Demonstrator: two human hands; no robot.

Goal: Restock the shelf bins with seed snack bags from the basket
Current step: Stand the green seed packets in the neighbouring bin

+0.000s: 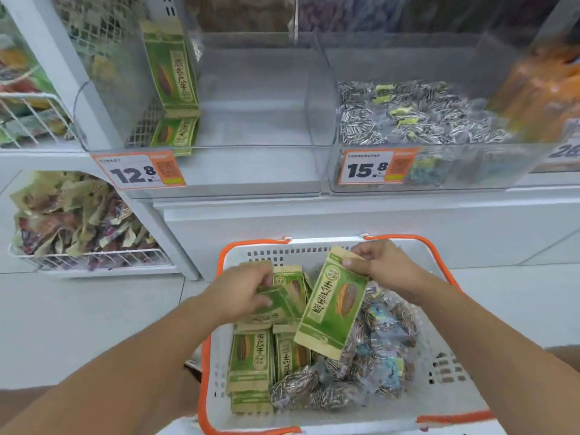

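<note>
I see a white shelf (pixel 345 211) carrying clear bins. The left bin (pixel 251 120) bears a price tag (pixel 141 171) reading "12.8" and holds two green bags stood against its left wall (pixel 171 86). The right bin (pixel 423 164), tagged "15.8" (pixel 375 167), is filled with small clear packs of striped seeds (pixel 417 114).

Below the shelf sits a white basket (pixel 448 397) with orange handles. Its left half holds stacked green-and-tan seed bags (pixel 251 356), each printed with a brown seed and vertical characters that I cannot read with confidence at this sharpness. Its right half holds clear seed packs (pixel 379 356).

The left hand (pixel 241 293) reaches into the basket, palm down, its fingers curled round the upper bags of the stack (pixel 282 304). The right hand (pixel 383 265) is raised over the basket's far rim; thumb and fingers pinch the top corner of one green bag (pixel 332 306), which hangs tilted above the packs, printed face toward me.
</note>
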